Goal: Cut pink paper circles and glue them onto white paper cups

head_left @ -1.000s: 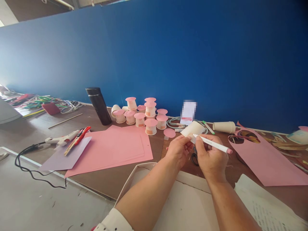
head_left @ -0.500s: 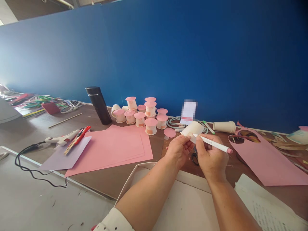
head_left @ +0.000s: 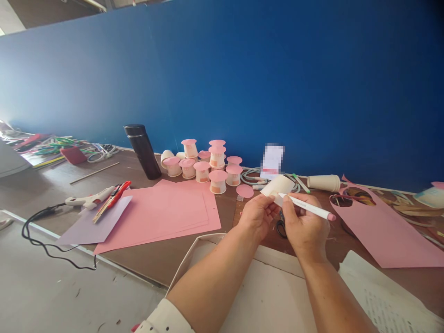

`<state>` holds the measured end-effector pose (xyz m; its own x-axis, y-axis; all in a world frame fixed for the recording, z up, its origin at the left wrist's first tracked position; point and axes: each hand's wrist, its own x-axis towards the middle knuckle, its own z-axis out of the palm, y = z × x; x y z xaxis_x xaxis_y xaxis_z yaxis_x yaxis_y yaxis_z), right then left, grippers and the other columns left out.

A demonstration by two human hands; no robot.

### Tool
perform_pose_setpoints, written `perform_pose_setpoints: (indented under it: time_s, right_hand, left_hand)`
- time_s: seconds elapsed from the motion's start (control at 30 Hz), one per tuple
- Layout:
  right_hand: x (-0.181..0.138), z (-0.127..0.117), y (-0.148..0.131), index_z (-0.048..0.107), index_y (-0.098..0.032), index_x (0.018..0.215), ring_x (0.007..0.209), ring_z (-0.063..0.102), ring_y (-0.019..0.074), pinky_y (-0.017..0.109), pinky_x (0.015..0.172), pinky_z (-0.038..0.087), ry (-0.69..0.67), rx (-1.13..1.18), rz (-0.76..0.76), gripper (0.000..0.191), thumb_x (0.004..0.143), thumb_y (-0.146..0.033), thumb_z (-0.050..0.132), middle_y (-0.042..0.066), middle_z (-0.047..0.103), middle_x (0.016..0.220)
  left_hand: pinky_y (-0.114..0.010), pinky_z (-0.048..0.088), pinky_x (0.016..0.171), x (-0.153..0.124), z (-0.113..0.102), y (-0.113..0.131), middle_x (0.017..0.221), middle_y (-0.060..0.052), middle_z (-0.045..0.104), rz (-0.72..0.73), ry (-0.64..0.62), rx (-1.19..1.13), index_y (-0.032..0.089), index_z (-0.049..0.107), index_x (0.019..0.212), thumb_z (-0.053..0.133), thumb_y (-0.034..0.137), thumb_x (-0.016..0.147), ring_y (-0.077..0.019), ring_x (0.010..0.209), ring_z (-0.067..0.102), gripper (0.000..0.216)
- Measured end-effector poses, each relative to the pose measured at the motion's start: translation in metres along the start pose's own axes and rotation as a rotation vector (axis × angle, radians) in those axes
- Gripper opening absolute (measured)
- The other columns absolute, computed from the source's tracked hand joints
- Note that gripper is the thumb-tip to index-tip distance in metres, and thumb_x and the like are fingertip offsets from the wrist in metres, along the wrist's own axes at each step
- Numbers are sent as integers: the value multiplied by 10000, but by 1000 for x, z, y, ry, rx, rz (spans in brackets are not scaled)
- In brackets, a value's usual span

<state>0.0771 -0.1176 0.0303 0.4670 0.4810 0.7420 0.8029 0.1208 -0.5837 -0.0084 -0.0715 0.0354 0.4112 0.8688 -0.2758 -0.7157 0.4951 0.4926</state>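
Observation:
My left hand [head_left: 258, 212] is closed on a white paper cup [head_left: 279, 184], which lies tilted on its side in the grip. A white marker with a pink end [head_left: 310, 207] is held in my right hand [head_left: 307, 226], its tip end against or close to the cup's side; the exact contact is hidden by the fingers. Black scissors [head_left: 280, 228] lie partly covered below the hands. Just left of the cup is a pink paper disc [head_left: 244, 191]. Several small cups with pink disc tops [head_left: 218, 181] stand grouped further left, some stacked.
Pink sheets [head_left: 166, 208] lie at left, with a purple sheet [head_left: 118, 217], a utility knife [head_left: 111, 202] and a glue gun [head_left: 90, 199]. A black flask [head_left: 143, 152] stands behind. Stacked cups [head_left: 323, 183], sunglasses [head_left: 360, 196] and another pink sheet [head_left: 385, 236] are at right. An open box [head_left: 267, 286] sits under my forearms.

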Motion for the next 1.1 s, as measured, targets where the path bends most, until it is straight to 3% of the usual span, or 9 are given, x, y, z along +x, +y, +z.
perform_pose_setpoints:
  time_s: [0.5,0.9,1.1]
  right_hand:
    - [0,-1,-2,672,-185,857,603,616,190,299,603,484,-2,-1,8,217,837,-395,622,54,690,720]
    - [0,-1,-2,660,-192,847,595,628,191,296,594,487,9,14,3,195,834,-384,627,56,703,733]
    - [2,-6,-4,650,-226,874,619,653,199,290,605,494,-55,-16,22,163,849,-386,627,71,719,753]
  left_hand:
    - [-219,514,683,-3,2,4,715,-58,649,-12,14,3,107,623,753,628,39,769,-89,595,595,70]
    - [-210,520,667,-3,1,9,765,-78,658,-16,25,1,93,636,810,599,55,805,-96,631,607,54]
    - [-198,514,698,-11,1,8,779,-69,650,11,-14,14,80,643,838,615,72,808,-87,661,608,41]
